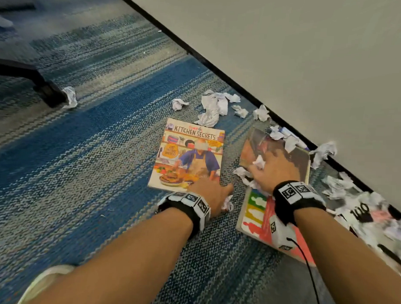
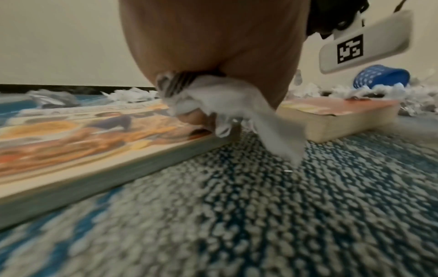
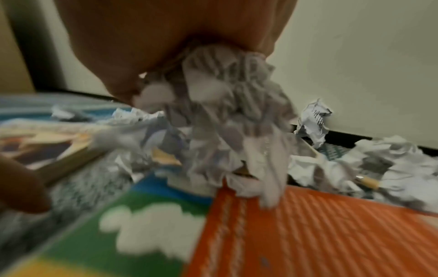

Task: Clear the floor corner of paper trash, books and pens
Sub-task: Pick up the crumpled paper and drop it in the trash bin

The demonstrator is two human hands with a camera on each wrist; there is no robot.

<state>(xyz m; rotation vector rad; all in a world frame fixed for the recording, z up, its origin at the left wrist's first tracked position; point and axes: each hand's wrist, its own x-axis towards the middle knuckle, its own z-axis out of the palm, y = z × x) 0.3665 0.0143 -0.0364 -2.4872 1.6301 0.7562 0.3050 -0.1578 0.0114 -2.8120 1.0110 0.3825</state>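
My left hand (image 1: pixel 213 193) grips a crumpled paper wad (image 2: pixel 213 105) just off the near right corner of the Kitchen Secrets cookbook (image 1: pixel 190 153), which lies flat on the carpet. My right hand (image 1: pixel 271 170) clutches a bigger bunch of crumpled paper (image 3: pixel 227 120) above the orange and green book (image 1: pixel 263 220) and the brown-covered book (image 1: pixel 292 157). More paper balls (image 1: pixel 213 106) lie scattered along the wall. A blue-capped marker (image 1: pixel 293 137) lies by the baseboard.
A blue perforated basket (image 2: pixel 379 76) lies tipped over among paper scraps to the right. A dark chair leg (image 1: pixel 38 82) stands at the left with a paper ball (image 1: pixel 70 97) beside it. The wall and black baseboard (image 1: pixel 220 73) run diagonally. A dense paper pile (image 1: pixel 363 210) fills the right corner.
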